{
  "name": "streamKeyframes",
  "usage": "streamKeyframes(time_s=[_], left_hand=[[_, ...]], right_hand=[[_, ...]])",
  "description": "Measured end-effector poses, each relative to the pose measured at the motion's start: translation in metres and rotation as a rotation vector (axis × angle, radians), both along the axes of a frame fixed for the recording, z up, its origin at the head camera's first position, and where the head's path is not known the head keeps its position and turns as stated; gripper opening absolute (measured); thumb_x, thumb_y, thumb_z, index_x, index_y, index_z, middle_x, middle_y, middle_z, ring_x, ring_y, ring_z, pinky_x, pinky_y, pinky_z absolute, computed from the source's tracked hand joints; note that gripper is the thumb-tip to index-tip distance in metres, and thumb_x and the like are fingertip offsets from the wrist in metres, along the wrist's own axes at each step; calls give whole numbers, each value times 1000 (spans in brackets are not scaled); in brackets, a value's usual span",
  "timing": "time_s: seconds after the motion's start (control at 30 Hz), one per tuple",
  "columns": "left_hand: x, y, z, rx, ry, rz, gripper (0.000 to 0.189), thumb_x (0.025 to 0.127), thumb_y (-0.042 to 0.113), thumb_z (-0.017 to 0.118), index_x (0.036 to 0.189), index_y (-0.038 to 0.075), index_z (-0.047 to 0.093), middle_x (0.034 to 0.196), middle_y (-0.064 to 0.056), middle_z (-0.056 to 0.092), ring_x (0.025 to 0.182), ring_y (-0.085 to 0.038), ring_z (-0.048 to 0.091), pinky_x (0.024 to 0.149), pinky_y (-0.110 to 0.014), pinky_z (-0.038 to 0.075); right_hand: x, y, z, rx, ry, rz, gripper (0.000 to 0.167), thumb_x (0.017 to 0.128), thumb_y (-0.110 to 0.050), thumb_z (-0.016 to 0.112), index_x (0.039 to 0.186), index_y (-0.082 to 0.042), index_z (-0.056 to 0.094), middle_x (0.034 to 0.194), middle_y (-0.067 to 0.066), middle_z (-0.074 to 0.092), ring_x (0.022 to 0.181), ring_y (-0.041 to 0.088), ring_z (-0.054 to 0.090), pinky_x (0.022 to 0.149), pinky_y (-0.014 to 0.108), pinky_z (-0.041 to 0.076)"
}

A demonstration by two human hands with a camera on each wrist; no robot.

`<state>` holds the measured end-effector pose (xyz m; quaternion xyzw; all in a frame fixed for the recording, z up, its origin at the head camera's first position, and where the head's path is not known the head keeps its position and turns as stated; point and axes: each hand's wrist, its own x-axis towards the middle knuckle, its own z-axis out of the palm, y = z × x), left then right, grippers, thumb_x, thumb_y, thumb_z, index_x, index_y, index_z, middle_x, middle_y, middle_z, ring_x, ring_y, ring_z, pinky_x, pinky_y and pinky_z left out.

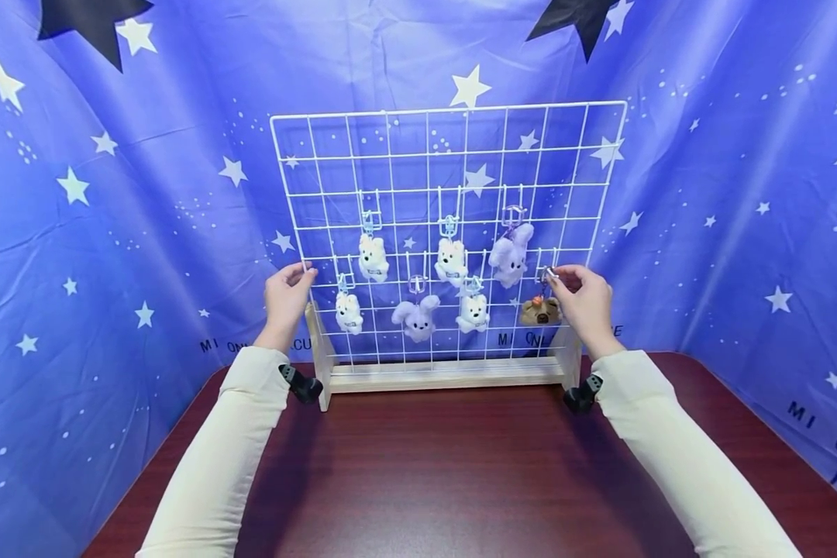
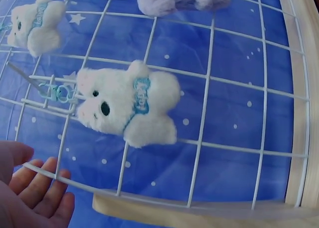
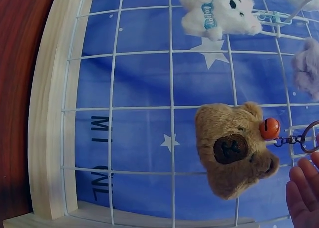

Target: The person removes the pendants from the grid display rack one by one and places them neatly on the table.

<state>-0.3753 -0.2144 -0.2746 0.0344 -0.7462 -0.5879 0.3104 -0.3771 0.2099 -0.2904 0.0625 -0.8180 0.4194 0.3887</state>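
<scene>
A white wire grid panel [image 1: 488,163] stands upright in a wooden base. My left hand [image 1: 289,302] holds the panel's left edge wire between thumb and fingers; in the left wrist view the fingers [image 2: 47,190] lie behind that wire. On the right, my right hand [image 1: 586,302] pinches the metal ring of a brown bear plush keychain [image 1: 540,310] that hangs low on the grid. The ring [image 3: 310,136], chain and orange bell [image 3: 269,128] show in the right wrist view, though the fingertips there are partly cut off. A white puppy plush keychain [image 2: 124,106] hangs nearest my left hand.
Other plush keychains hang from hooks on the grid, including a lilac rabbit [image 1: 418,318], a higher lilac rabbit [image 1: 512,260] and several white puppies. The wooden base [image 1: 446,377] rests on a dark red table [image 1: 460,473]. Blue star-patterned cloth [image 1: 202,178] surrounds it.
</scene>
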Motion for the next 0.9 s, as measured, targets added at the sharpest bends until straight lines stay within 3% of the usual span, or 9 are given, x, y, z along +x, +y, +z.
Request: streamKeyframes(time_s=[0.17, 0.37, 0.67, 0.9], left_hand=[[-1, 1, -1, -6, -33, 65, 26, 88, 14, 64, 109, 0, 68, 106, -19, 68, 76, 0, 56, 66, -14, 42], [-2, 1, -3, -22, -82, 111, 22, 88, 15, 66, 105, 2, 71, 103, -16, 69, 69, 3, 56, 58, -12, 41], [-4, -1, -5, 6, -120, 82, 24, 87, 13, 66, 108, 2, 70, 105, -14, 70, 75, -3, 64, 67, -14, 47], [-5, -1, -6, 32, -118, 50, 23, 88, 12, 64, 107, 0, 70, 106, -16, 69, 71, 0, 62, 63, -14, 48]], right_hand=[[-3, -1, 0, 6, -8, -30, 22, 87, -19, 68, 97, 1, 70, 86, 18, 70, 62, -9, 46, 63, 14, 38], [-7, -1, -2, -12, 11, -49, 21, 85, -19, 70, 90, 2, 70, 82, 19, 70, 57, -14, 42, 66, 18, 38], [-11, -6, -4, -75, -21, -84, 24, 83, -19, 71, 87, 4, 69, 82, 19, 69, 56, -11, 43, 62, 15, 37], [-12, -9, -1, -129, -125, -116, 25, 83, -23, 71, 90, 1, 72, 82, 14, 70, 57, -5, 45, 64, 17, 39]])
